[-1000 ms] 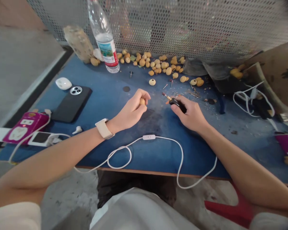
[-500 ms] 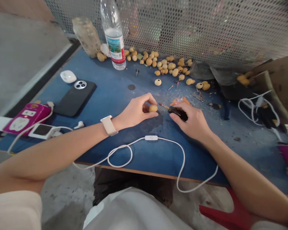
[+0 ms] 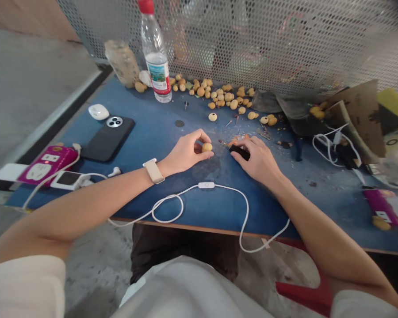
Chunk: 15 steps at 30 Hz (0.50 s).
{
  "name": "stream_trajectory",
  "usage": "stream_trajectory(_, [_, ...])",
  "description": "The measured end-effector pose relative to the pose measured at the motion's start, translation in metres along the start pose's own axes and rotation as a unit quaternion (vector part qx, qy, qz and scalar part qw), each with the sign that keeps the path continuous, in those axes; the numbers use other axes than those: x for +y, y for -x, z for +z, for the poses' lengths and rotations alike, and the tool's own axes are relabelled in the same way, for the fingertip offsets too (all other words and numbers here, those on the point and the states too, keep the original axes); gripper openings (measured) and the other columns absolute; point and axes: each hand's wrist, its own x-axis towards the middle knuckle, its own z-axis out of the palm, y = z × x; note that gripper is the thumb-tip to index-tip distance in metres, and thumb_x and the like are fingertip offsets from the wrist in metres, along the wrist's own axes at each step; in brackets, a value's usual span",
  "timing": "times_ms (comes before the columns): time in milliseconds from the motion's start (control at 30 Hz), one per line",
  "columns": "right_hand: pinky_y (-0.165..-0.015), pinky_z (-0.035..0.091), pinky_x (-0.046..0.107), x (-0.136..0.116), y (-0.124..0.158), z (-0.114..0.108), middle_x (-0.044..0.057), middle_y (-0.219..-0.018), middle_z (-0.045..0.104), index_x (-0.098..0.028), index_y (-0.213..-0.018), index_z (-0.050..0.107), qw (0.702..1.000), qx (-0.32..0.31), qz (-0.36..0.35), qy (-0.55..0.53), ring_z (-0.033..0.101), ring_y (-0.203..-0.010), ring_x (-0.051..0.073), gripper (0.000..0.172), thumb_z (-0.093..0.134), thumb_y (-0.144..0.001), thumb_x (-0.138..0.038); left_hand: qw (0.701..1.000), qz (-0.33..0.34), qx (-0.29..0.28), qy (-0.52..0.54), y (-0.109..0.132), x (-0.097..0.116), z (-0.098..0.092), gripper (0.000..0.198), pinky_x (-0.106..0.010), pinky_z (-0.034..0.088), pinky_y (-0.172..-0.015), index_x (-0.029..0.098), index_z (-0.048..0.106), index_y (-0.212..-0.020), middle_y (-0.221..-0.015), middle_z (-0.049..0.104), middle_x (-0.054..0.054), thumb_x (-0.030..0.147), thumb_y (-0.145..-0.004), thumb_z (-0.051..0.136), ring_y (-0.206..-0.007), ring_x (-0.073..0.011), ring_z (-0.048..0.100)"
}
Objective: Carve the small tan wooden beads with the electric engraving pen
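A: Nut (image 3: 207, 147) — where is it now?
B: In my left hand (image 3: 185, 152), pinched tight between thumb and fingertips, just over the blue table (image 3: 146, 132).
A: And your right hand (image 3: 260, 161)?
B: I have it wrapped around a black tool (image 3: 239, 152). Its thin tip points at the nut — very close, but I cannot tell if they touch.
A: What else is there?
B: More nuts (image 3: 219, 93) lie at the back by a bottle (image 3: 155, 66). A white cord (image 3: 205, 185) runs near my wrists.

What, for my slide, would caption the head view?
Left hand pinches a tan bead; right hand grips a black tool.
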Motion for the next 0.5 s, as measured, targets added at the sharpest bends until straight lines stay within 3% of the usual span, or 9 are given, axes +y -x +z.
stream_trajectory(133, [-0.116,0.067,0.068,-0.026,-0.002,-0.023,0.017,-0.125,0.085,-0.030,-0.126,0.088,0.999,0.022,-0.003,-0.025,0.079,-0.120,0.043,0.025,0.082,-0.114,-0.051,1.000,-0.002,0.000,-0.009,-0.001,0.002,0.000,0.034,-0.035,0.071,-0.092,0.022,0.069,-0.112,-0.118,0.086,-0.006,0.029,-0.097,0.098,-0.093,-0.0170,0.080])
stream_trajectory(200, [-0.114,0.068,0.065,-0.056,0.005,-0.043,0.014,-0.119,0.086,-0.032,-0.120,0.089,0.994,0.018,-0.016,-0.109,0.079,-0.114,0.039,0.023,0.083,-0.114,-0.053,1.000,-0.007,-0.004,-0.012,0.000,0.003,0.000,0.033,-0.034,0.071,-0.089,0.023,0.069,-0.112,-0.116,0.087,-0.005,0.031,-0.098,0.097,-0.090,-0.0167,0.080])
stream_trajectory(267, [-0.111,0.070,0.059,-0.095,0.019,-0.065,0.011,-0.115,0.085,-0.034,-0.118,0.090,0.963,-0.027,-0.056,-0.262,0.079,-0.109,0.035,0.021,0.084,-0.115,-0.054,1.000,-0.008,-0.004,-0.018,0.000,0.004,-0.001,0.032,-0.033,0.071,-0.088,0.023,0.069,-0.113,-0.115,0.087,-0.004,0.033,-0.098,0.096,-0.090,-0.0171,0.081])
stream_trajectory(333, [-0.106,0.072,0.055,-0.137,0.036,-0.087,0.009,-0.116,0.085,-0.036,-0.117,0.090,0.876,-0.085,-0.111,-0.462,0.081,-0.107,0.032,0.017,0.084,-0.116,-0.052,1.000,-0.003,-0.001,-0.022,0.001,0.004,-0.001,0.032,-0.033,0.071,-0.090,0.023,0.070,-0.113,-0.114,0.087,-0.004,0.035,-0.098,0.096,-0.092,-0.0177,0.082])
stream_trajectory(400, [-0.106,0.073,0.054,-0.173,0.049,-0.108,0.010,-0.130,0.085,-0.041,-0.125,0.091,0.782,-0.159,-0.094,-0.594,0.083,-0.109,0.031,0.022,0.076,-0.118,-0.055,1.000,-0.001,0.000,-0.023,0.001,0.003,-0.002,0.033,-0.034,0.072,-0.091,0.023,0.071,-0.114,-0.114,0.088,-0.004,0.035,-0.098,0.096,-0.092,-0.0183,0.083])
stream_trajectory(467, [-0.100,0.075,0.057,-0.198,0.055,-0.125,0.007,-0.141,0.086,-0.053,-0.139,0.090,0.703,-0.245,-0.096,-0.660,0.086,-0.109,0.034,0.040,0.085,-0.105,-0.074,1.000,-0.004,0.000,-0.022,0.001,0.001,-0.002,0.033,-0.034,0.072,-0.090,0.023,0.072,-0.114,-0.114,0.089,-0.004,0.035,-0.097,0.097,-0.092,-0.0187,0.084])
stream_trajectory(500, [-0.097,0.076,0.058,-0.207,0.055,-0.130,0.003,-0.142,0.088,-0.061,-0.140,0.089,0.682,-0.290,-0.113,-0.662,0.088,-0.111,0.037,0.050,0.091,-0.093,-0.080,1.000,-0.005,0.001,-0.022,0.001,0.000,-0.003,0.034,-0.033,0.072,-0.089,0.023,0.072,-0.115,-0.113,0.089,-0.005,0.035,-0.097,0.098,-0.091,-0.0187,0.084])
